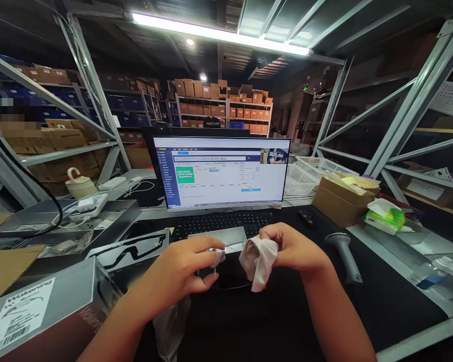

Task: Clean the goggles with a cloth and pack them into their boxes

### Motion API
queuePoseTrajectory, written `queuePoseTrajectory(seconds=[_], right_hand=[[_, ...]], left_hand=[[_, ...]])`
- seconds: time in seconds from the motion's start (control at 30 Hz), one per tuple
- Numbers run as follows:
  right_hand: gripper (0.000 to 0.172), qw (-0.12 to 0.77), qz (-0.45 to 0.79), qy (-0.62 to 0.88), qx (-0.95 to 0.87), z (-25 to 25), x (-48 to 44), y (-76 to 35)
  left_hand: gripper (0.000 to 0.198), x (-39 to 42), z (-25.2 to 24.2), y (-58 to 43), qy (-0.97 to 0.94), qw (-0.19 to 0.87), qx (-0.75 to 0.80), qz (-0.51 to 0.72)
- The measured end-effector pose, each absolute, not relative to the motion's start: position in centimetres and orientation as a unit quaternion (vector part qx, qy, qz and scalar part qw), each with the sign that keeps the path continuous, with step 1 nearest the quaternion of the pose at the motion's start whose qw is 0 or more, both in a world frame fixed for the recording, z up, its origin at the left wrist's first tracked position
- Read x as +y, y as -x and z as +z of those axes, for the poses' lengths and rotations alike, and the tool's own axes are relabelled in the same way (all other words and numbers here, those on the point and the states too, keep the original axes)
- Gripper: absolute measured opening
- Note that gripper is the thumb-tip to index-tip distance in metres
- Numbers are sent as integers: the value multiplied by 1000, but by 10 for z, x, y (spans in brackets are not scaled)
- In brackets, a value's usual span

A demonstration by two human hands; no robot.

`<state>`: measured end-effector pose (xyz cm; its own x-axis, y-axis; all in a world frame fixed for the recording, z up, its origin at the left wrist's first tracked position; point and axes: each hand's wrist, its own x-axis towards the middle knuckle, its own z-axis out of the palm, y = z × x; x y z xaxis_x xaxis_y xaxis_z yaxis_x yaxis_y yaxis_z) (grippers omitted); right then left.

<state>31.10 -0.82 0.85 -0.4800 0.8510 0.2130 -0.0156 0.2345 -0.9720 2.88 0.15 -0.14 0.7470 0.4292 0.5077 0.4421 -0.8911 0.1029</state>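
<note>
My left hand (pixel 186 264) pinches what looks like a pair of thin-framed glasses (pixel 219 257), small and shiny, partly hidden by the fingers. A pale, crumpled cloth (pixel 258 261) hangs from my right hand (pixel 292 249), whose fingers are closed on it just right of the glasses. Behind both hands lies an open silver-grey box (pixel 232 236), in front of the keyboard. Below my left wrist hangs a light, thin bag or pouch (pixel 171 327), partly covered by the arm.
Left are a grey "Wakening" box (pixel 60 301) and a flat printed box (pixel 128 250). Ahead stand a monitor (pixel 226 176) and keyboard (pixel 219 224). To the right lie a scanner (pixel 345 256), mouse (pixel 305 217), cardboard box (pixel 343 201) and bottle (pixel 432 274).
</note>
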Motion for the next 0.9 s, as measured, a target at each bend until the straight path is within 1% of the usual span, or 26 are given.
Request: queuePoseTrajectory(seconds=[0.07, 0.17, 0.27, 0.33, 0.4, 0.5, 0.53, 0.6, 0.7, 0.73, 0.8, 0.9], right_hand=[[33, 368, 535, 304, -697, 8, -7, -313], [33, 346, 520, 306, -719, 10, -3, -318], [28, 292, 501, 315, -751, 10, -3, -316], [24, 253, 486, 341, -764, 6, -6, -307], [22, 231, 466, 387, -761, -1, -13, -291], [19, 250, 410, 445, -756, -8, -20, -273], [17, 263, 404, 445, -755, -8, -21, -272], [15, 265, 435, 406, -759, -1, -18, -279], [16, 189, 486, 319, -792, 13, -10, -302], [17, 163, 477, 303, -808, 16, -9, -308], [18, 140, 450, 299, -830, 18, -9, -313], [16, 175, 399, 346, -831, 11, -17, -300]], left_hand=[[13, -2, -1, -30, 936, 4, -249, -250], [11, -8, 2, -32, 937, 5, -261, -231], [9, -15, -1, -38, 944, 34, -250, -212], [10, -18, -9, -47, 948, 87, -244, -185], [9, -20, -19, -57, 942, 161, -243, -166], [10, -20, -29, -67, 924, 243, -240, -170], [10, -20, -29, -68, 923, 251, -234, -175], [10, -19, -25, -66, 928, 241, -215, -185], [10, -17, -18, -59, 940, 201, -192, -197], [11, -17, -17, -58, 943, 189, -192, -195], [12, -17, -18, -58, 946, 178, -192, -190], [10, -17, -24, -65, 937, 216, -187, -201]])
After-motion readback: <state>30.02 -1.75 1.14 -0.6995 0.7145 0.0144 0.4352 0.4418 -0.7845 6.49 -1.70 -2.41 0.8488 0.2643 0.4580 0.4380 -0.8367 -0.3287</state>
